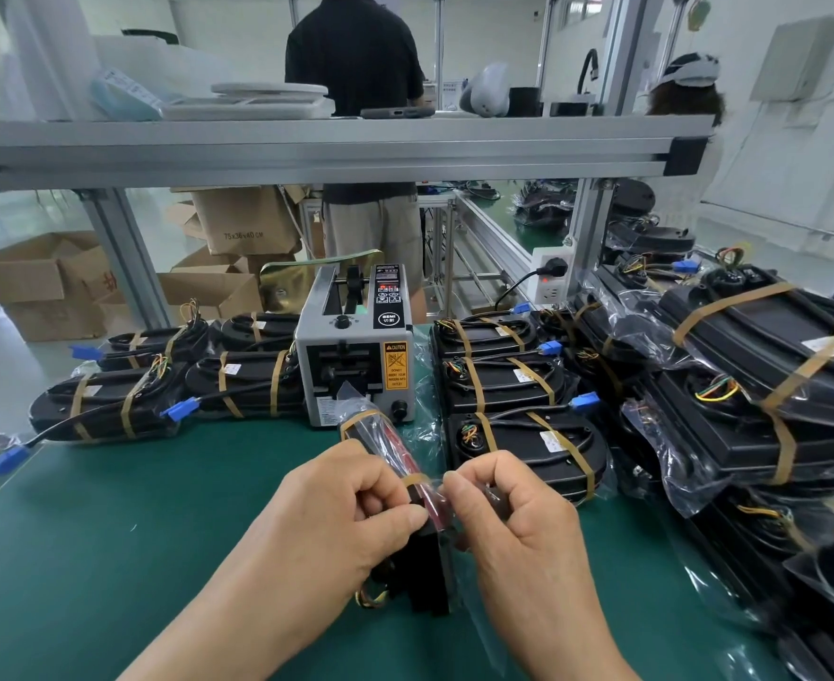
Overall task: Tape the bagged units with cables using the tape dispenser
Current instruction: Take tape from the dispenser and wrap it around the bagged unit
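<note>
A bagged black unit (pixel 395 449) with a red stripe stands on edge between my hands, tilted away toward the tape dispenser (pixel 356 356). One brown tape band wraps its far end, and a second band (pixel 416 480) lies across it near my fingers. My left hand (pixel 341 513) grips the unit's left side, thumb pressed near that band. My right hand (pixel 508 513) pinches the clear bag and tape at the unit's right side. Coloured wires (pixel 373 598) hang below my left hand. The grey dispenser sits just behind the unit on the green mat (pixel 110 557).
Taped black units (pixel 169 385) with blue connectors lie left of the dispenser. More taped units (pixel 513 400) lie to its right, with tall stacks of bagged ones (pixel 759 410) at the far right. An aluminium shelf (pixel 336 149) spans overhead. A person stands beyond the bench; cardboard boxes (pixel 37 282) sit left.
</note>
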The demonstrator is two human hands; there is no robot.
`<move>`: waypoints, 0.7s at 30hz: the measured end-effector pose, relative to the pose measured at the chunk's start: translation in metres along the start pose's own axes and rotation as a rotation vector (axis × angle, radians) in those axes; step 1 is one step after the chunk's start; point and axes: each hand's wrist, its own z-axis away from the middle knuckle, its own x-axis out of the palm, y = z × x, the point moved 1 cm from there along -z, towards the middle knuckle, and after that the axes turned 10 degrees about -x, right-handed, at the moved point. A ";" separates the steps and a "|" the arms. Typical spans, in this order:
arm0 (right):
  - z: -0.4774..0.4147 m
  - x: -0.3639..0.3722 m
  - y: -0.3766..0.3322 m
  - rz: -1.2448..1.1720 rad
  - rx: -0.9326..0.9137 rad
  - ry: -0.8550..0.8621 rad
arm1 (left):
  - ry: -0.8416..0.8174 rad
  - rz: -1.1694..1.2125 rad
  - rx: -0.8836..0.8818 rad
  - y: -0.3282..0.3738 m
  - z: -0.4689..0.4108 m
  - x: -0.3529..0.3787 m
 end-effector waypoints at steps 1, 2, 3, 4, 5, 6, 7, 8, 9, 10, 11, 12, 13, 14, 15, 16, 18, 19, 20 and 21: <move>0.000 0.000 0.000 0.006 0.001 0.001 | -0.004 -0.002 -0.017 0.000 0.000 -0.001; 0.000 0.000 0.000 0.014 0.001 0.003 | -0.010 0.000 -0.036 -0.001 -0.001 -0.003; 0.001 0.001 0.001 0.021 0.001 0.006 | -0.020 0.007 -0.058 -0.002 -0.001 -0.003; 0.001 0.001 0.001 0.027 0.000 0.008 | -0.029 0.019 -0.084 -0.003 -0.002 -0.004; 0.002 0.000 0.002 0.034 -0.004 0.009 | -0.036 0.037 -0.113 -0.004 -0.002 -0.004; 0.002 0.000 0.002 0.043 -0.010 0.007 | -0.044 0.065 -0.145 -0.005 -0.002 -0.003; 0.002 0.000 0.002 0.054 -0.019 0.004 | -0.049 0.097 -0.173 -0.007 -0.002 -0.001; 0.003 0.000 0.001 0.063 -0.028 0.000 | -0.046 0.126 -0.192 -0.008 -0.001 0.001; 0.003 0.001 0.001 0.066 -0.035 -0.002 | -0.032 0.147 -0.202 -0.008 -0.001 0.004; 0.003 0.001 0.001 0.064 -0.039 -0.002 | -0.013 0.162 -0.203 -0.009 0.000 0.006; 0.002 0.001 0.000 0.058 -0.038 -0.002 | 0.002 0.179 -0.199 -0.009 0.001 0.008; 0.002 0.001 0.000 0.050 -0.034 -0.004 | 0.011 0.200 -0.194 -0.010 0.001 0.009; 0.002 0.001 -0.001 0.043 -0.030 -0.007 | 0.011 0.230 -0.192 -0.010 0.002 0.010; 0.001 0.001 -0.001 0.038 -0.028 -0.010 | 0.007 0.263 -0.191 -0.010 0.002 0.010; 0.001 0.001 -0.001 0.034 -0.026 -0.014 | 0.004 0.291 -0.187 -0.010 0.002 0.009; 0.000 0.000 -0.001 0.029 -0.025 -0.016 | 0.008 0.304 -0.174 -0.011 0.002 0.008; 0.000 0.000 -0.001 0.008 -0.017 -0.019 | 0.030 0.262 -0.119 -0.015 0.003 0.005; -0.001 0.000 -0.001 0.000 -0.014 -0.021 | 0.029 0.220 -0.081 -0.016 0.004 0.005; -0.001 0.000 -0.001 -0.004 -0.012 -0.024 | 0.015 0.178 -0.041 -0.016 0.005 0.004; -0.001 0.000 -0.001 -0.005 -0.011 -0.027 | -0.003 0.139 -0.005 -0.016 0.005 0.004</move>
